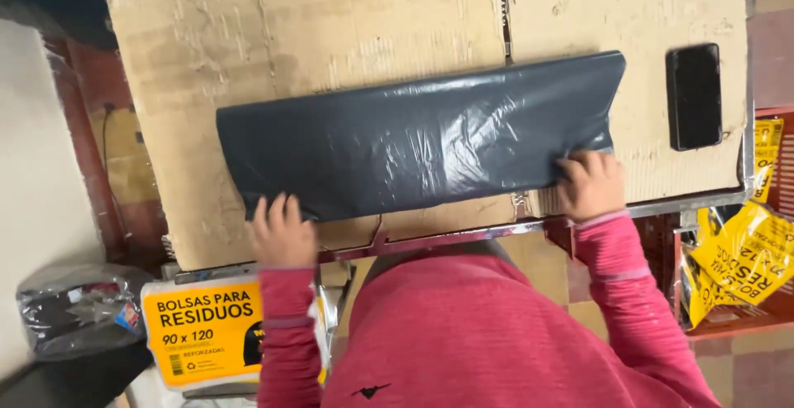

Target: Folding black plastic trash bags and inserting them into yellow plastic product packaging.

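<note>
Dark folded bag (418, 139) on cardboard (331, 28), left hand (283, 233) flat, right hand (590, 183) grip pinching its corner

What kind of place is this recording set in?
Probably a small packing workstation: a folded dark grey plastic bag lies on a cardboard-covered table under both hands, with yellow-labelled bag packs beside it and a red crate of yellow wrappers.
</note>
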